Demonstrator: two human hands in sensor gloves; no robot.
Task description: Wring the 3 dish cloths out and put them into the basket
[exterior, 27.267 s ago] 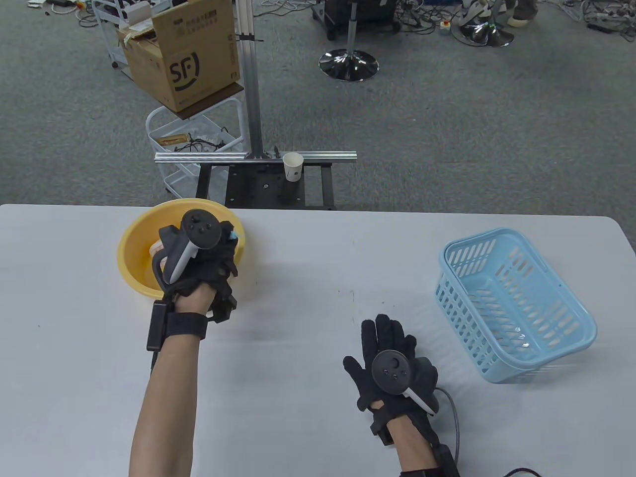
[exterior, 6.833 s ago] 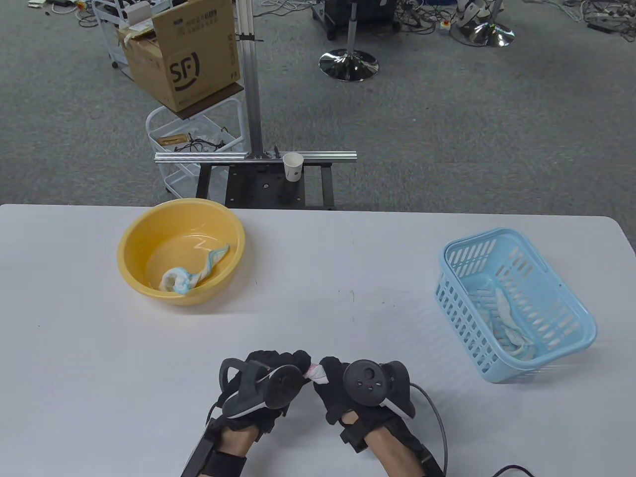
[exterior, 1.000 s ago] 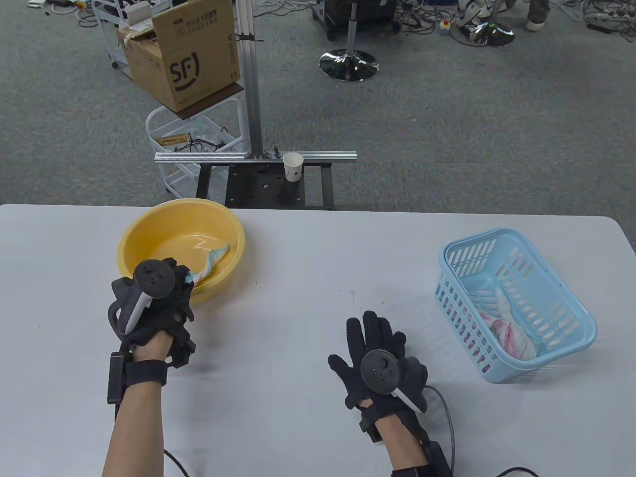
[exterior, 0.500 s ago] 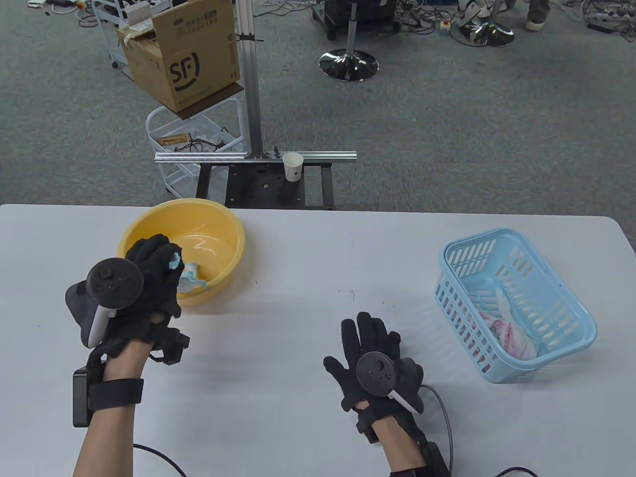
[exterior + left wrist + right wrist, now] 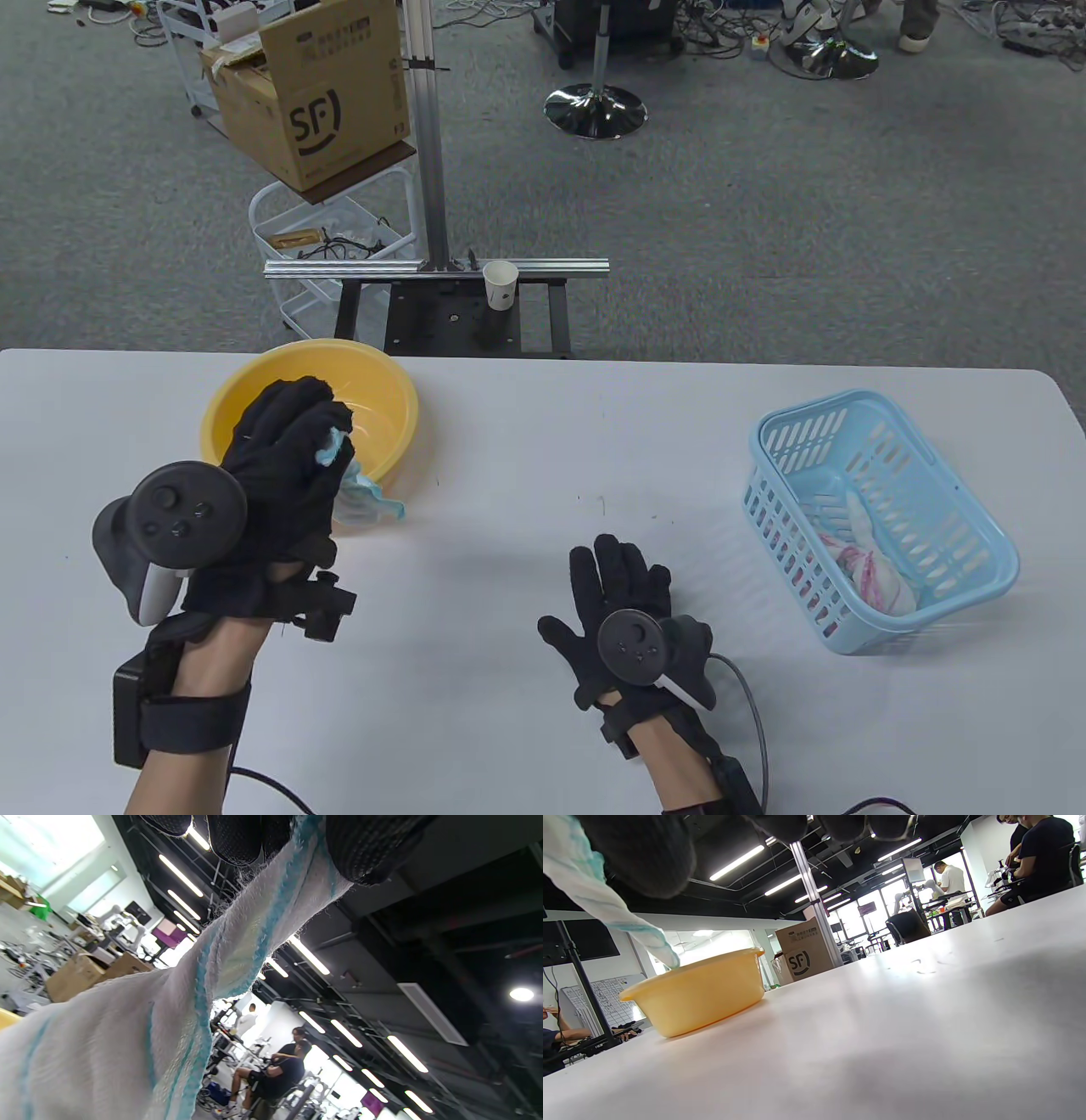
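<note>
Yellow basin (blue-striped white cloth)

Both hands in black knit gloves, left hand, right hand. Round dark-grey tracker with buttons strapped on left hand's back, white-tipped handle below it; smaller matching tracker on right. Black wrist straps, each with a black box at the side. Black cable loops off right wrist. Forearms bare, no sleeves. Glove knit looks coarse in left wrist view.
</note>
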